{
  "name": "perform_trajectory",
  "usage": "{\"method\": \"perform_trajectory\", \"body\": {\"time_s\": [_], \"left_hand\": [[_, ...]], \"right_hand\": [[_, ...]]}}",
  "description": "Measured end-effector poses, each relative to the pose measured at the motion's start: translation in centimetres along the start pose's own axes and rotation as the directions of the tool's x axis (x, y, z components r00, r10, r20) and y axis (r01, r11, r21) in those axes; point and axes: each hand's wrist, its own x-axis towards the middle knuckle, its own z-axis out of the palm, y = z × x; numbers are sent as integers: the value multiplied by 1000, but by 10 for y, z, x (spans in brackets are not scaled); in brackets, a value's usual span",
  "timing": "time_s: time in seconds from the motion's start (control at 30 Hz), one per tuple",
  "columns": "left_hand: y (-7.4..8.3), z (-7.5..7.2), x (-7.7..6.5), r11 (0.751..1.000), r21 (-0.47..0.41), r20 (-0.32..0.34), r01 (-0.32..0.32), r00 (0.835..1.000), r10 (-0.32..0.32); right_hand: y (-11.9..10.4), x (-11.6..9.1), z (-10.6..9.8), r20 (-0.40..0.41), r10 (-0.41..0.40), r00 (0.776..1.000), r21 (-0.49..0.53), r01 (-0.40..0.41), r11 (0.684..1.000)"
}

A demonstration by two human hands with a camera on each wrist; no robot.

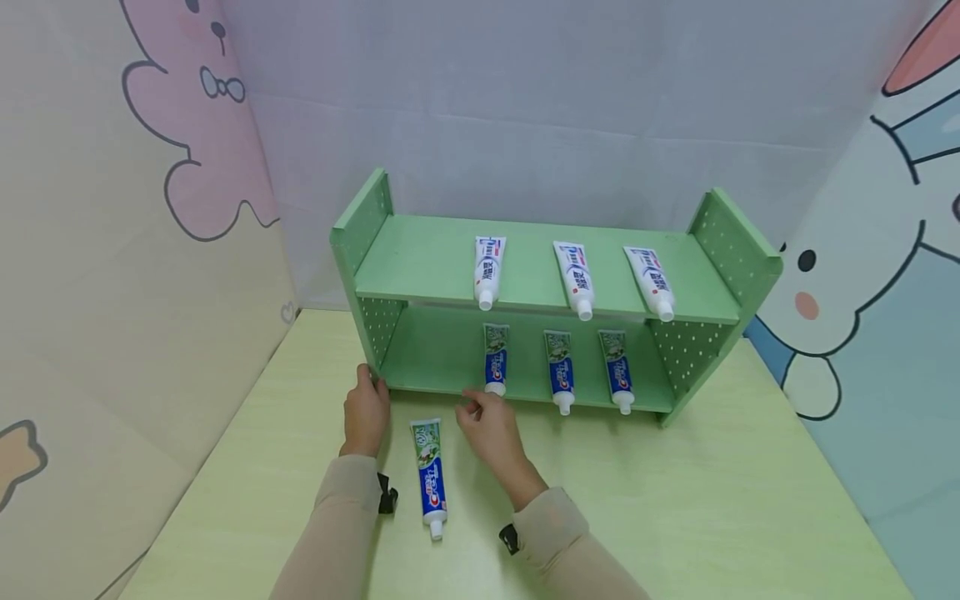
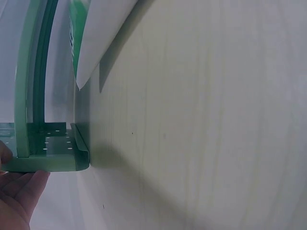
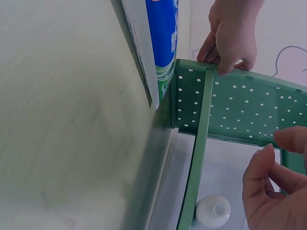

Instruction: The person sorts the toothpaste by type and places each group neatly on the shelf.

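A green two-tier shelf rack (image 1: 435, 258) stands on the table. My left hand (image 1: 366, 417) grips the lower front corner of its left side panel (image 2: 53, 163), thumb and fingers on either side in the left wrist view. My right hand (image 1: 491, 429) is at the lower tier's front edge, beside the cap of the leftmost blue-and-green toothpaste tube (image 1: 496, 358). Its thumb and forefinger are bent with a gap between them and nothing held. Another blue-and-green toothpaste tube (image 1: 431, 475) lies on the table between my forearms, cap towards me.
Two more blue-and-green tubes (image 1: 558, 367) lie on the lower tier, caps at the front edge. Three white toothpaste tubes (image 1: 576, 275) lie on the upper tier, caps over its edge. A pale wall (image 1: 540, 150) stands behind the rack. The table (image 1: 712, 500) extends to both sides.
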Motion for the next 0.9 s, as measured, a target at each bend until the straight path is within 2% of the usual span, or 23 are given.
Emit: {"method": "perform_trajectory", "body": {"time_s": [0.23,0.3,0.4,0.67,0.9], "left_hand": [[0,0,0,1000,5,0,7,1000,-7],[0,0,0,1000,4,1,10,1000,-10],[1,0,0,1000,3,4,10,1000,-10],[3,-1,-1,1000,6,-2,14,1000,-14],[2,0,0,1000,7,-1,9,1000,-9]], "right_hand": [[6,-6,10,145,41,989,-49,-35,998],[7,-8,12,165,56,985,-65,-46,997],[8,-11,16,175,81,981,-78,-68,995],[10,-17,22,171,84,982,-94,-68,993],[13,-23,30,204,135,970,-113,-113,987]]}}
